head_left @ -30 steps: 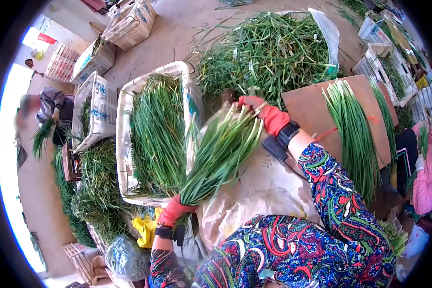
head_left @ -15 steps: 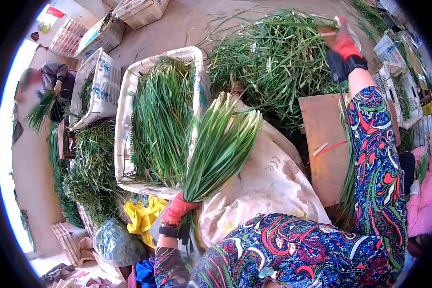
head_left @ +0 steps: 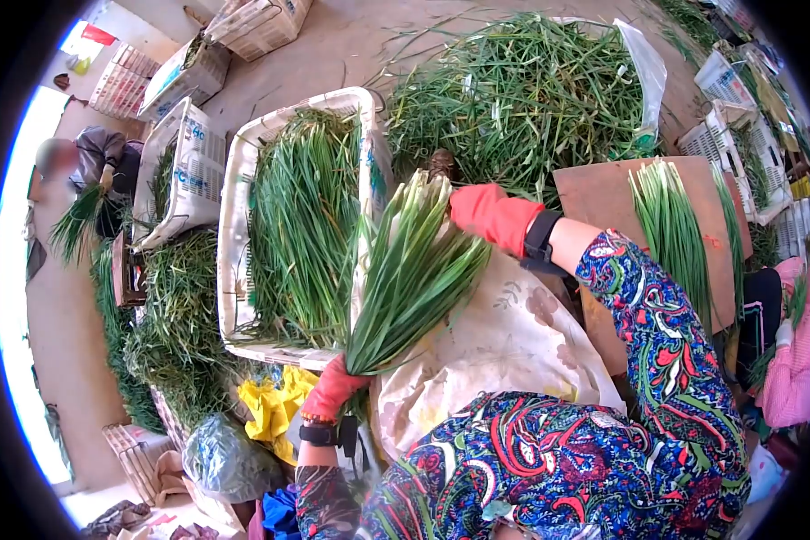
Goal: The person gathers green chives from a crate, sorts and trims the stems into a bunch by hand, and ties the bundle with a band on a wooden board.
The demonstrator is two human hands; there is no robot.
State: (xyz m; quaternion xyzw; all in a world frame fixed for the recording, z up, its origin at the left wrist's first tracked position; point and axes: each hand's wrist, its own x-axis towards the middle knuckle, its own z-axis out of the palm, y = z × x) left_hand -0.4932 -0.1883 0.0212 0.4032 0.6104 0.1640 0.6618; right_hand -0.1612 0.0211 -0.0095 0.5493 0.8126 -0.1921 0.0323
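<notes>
My left hand (head_left: pixel 337 389), in a red glove, is closed around the leafy end of a bunch of green chives (head_left: pixel 409 279). The bunch fans out over my lap, its pale stem ends pointing away from me. At those stem ends my right hand (head_left: pixel 489 219), also red-gloved, is closed on some of the chives; its fingertips are partly hidden. Left of the bunch stands a white plastic crate (head_left: pixel 234 225) filled with long chives (head_left: pixel 304 216). On the brown board (head_left: pixel 594 202) to the right lies a neat bundle of chives (head_left: pixel 675 234).
A large heap of loose chive leaves (head_left: pixel 522 99) lies ahead on white sheeting (head_left: pixel 643 76). More crates (head_left: pixel 189 166) and piled greens (head_left: pixel 175 315) line the left. One person (head_left: pixel 103 162) works at far left, another in a pink sleeve (head_left: pixel 796 369) at right. A yellow bag (head_left: pixel 274 400) lies near my left hand.
My right hand has come from above the loose heap at upper right to the bunch's stem ends. The bundle on the board, earlier mostly behind my arm, now shows. My left hand keeps its hold.
</notes>
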